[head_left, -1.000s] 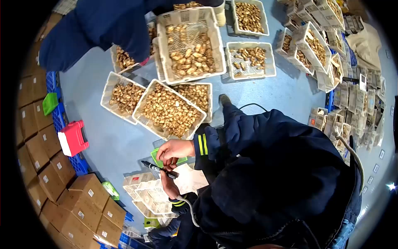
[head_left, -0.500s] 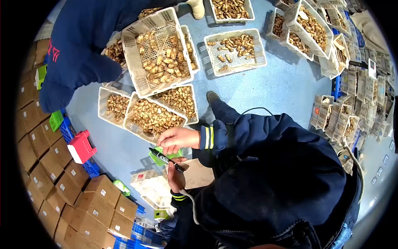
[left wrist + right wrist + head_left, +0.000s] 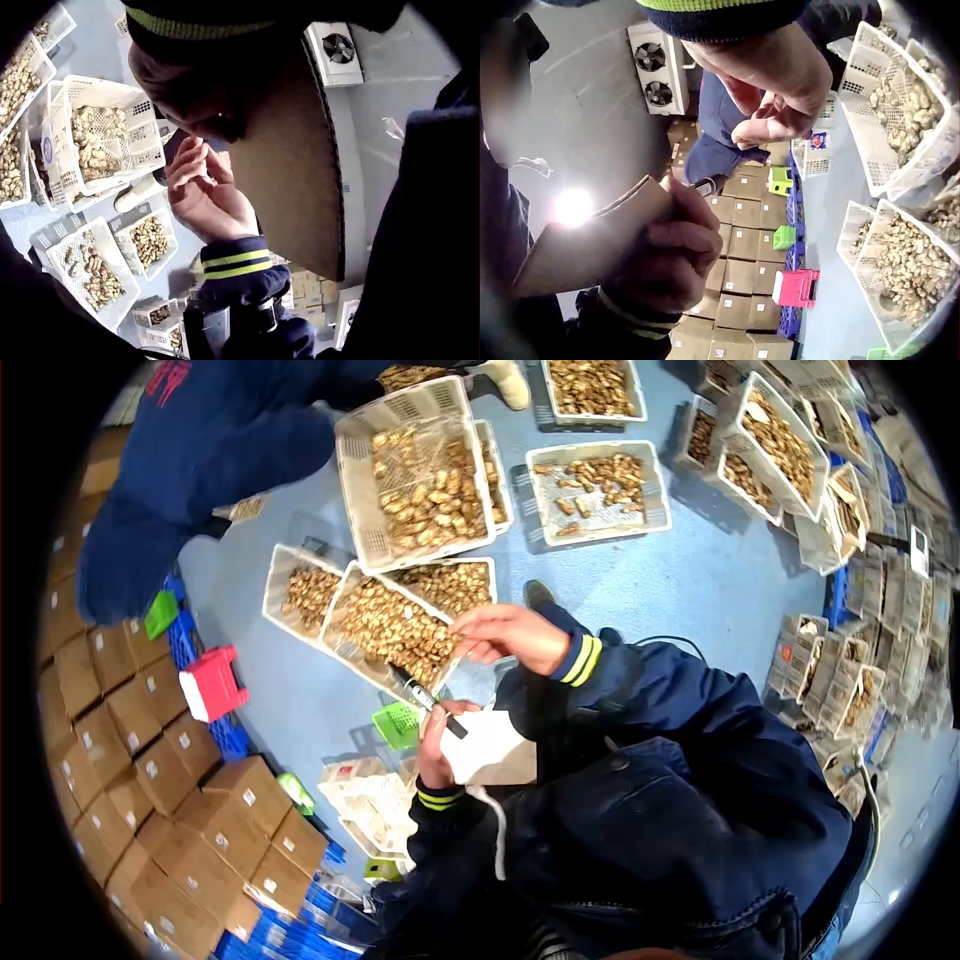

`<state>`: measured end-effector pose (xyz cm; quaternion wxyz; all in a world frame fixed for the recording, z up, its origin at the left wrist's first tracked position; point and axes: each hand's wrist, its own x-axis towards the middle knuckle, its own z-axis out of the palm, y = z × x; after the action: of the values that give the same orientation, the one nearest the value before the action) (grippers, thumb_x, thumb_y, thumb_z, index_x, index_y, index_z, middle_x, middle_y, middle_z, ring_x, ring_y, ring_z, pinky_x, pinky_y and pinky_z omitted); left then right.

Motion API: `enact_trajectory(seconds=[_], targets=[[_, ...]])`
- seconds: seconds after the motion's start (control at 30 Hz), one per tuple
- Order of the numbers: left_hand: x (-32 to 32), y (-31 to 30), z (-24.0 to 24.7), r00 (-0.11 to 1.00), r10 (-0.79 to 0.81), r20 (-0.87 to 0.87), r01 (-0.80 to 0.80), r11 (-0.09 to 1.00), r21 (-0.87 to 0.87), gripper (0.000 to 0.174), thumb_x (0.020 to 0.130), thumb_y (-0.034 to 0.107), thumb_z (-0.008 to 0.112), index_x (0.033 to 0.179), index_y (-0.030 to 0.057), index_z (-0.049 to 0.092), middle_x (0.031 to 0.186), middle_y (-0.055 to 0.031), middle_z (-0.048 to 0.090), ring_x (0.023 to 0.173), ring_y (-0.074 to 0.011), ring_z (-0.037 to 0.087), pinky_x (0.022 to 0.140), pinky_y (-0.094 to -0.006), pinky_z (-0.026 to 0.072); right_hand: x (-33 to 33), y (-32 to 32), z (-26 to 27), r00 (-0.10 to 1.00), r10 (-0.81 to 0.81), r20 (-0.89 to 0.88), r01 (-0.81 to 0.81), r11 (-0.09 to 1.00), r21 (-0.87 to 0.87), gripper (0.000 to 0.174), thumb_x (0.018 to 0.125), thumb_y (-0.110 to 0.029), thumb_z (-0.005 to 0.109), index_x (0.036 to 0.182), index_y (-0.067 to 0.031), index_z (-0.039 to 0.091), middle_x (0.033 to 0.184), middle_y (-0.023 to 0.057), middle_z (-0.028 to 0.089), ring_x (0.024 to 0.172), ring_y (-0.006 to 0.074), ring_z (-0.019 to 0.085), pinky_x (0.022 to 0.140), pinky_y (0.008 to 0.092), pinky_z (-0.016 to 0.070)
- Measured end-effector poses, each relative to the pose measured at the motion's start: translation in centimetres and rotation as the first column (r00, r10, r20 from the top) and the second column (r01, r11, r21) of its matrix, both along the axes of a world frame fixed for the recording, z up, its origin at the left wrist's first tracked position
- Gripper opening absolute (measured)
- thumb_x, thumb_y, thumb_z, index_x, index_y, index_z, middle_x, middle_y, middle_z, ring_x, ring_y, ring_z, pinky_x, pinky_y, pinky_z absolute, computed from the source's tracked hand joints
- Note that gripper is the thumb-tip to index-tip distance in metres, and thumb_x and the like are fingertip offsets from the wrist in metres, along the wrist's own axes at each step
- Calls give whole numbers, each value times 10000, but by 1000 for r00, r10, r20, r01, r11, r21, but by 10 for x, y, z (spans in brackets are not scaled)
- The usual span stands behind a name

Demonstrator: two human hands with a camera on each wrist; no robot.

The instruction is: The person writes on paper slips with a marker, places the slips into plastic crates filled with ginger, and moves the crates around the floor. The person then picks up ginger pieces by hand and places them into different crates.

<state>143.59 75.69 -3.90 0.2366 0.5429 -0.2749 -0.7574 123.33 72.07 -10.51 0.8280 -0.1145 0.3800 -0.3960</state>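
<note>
My left hand point(image 3: 435, 752) grips a piece of cardboard point(image 3: 502, 750), which looks bright white from above and brown in the left wrist view. The same hand also holds a black marker point(image 3: 416, 689), lying slantwise beyond the cardboard's far left corner. Up and to the right of the marker is my right hand point(image 3: 518, 636), its fingers loosely bent with nothing visible in them. In the right wrist view the left fingers point(image 3: 681, 238) curl over the cardboard's edge, and part of the marker point(image 3: 707, 186) sticks out beside them.
White crates of knobbly brown produce point(image 3: 395, 625) stand on the blue floor ahead, a large one point(image 3: 352, 490) behind them. Brown boxes point(image 3: 160, 770) are stacked on the left, near a red-and-white container point(image 3: 212, 685). Another person in dark blue point(image 3: 220, 470) bends at the far left.
My right hand has moved away from the marker, rightward and forward. The left hand keeps the marker and cardboard. The other person's arm has drawn back left from the crates.
</note>
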Motion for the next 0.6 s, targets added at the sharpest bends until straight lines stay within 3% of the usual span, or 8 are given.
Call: enact_trajectory(seconds=[0.03,0.1,0.23,0.27,0.37,0.43,0.6], targets=[[0,4,0,997,66,-46,-65,998,9,303,944,230,287,883,3,477,935,-159,583,857,-214,532,807,-321,411,-1,4,4,1000,-31,-4,31,999,34,227,912,-169,502,1093,-53,575,883,35,647,730,58,578,663,174,463],[6,8,0,996,15,-91,-19,999,-47,284,954,275,297,903,51,464,937,-129,559,855,-196,533,801,-310,431,-2,12,11,999,-43,-6,43,999,28,229,915,-169,497,1094,-47,573,889,36,646,729,60,575,668,181,459],[3,11,7,976,88,-201,-73,994,83,276,947,283,331,900,47,467,947,-131,561,868,-192,539,809,-314,433,0,28,21,999,-31,-21,31,999,20,250,920,-177,491,1120,-42,555,905,43,639,721,66,564,680,203,453],[5,12,2,977,43,-209,-37,999,34,269,945,280,335,901,49,466,947,-131,561,875,-195,542,813,-320,437,0,31,24,999,-22,-26,23,1000,21,255,920,-176,490,1128,-41,550,905,45,639,725,67,564,682,203,452],[-4,17,4,948,115,-296,-91,991,96,316,942,275,375,925,1,532,945,-121,600,821,-168,580,741,-284,470,-4,40,37,1000,0,-14,0,1000,-25,252,925,-168,476,1133,-41,541,900,47,631,744,73,557,699,208,447],[-15,17,4,972,80,-221,-64,995,81,312,943,290,367,907,15,510,921,-127,592,809,-194,590,744,-308,479,-12,42,42,999,-11,-38,12,1000,6,245,932,-171,460,1125,-42,538,902,44,626,747,74,554,704,210,446],[-56,14,5,964,47,-263,-34,998,53,305,945,274,364,901,14,516,930,-129,591,823,-183,579,756,-295,468,-48,46,43,999,19,-44,-19,1000,-8,221,919,-168,484,1083,-37,553,898,41,629,733,72,560,676,197,446]])
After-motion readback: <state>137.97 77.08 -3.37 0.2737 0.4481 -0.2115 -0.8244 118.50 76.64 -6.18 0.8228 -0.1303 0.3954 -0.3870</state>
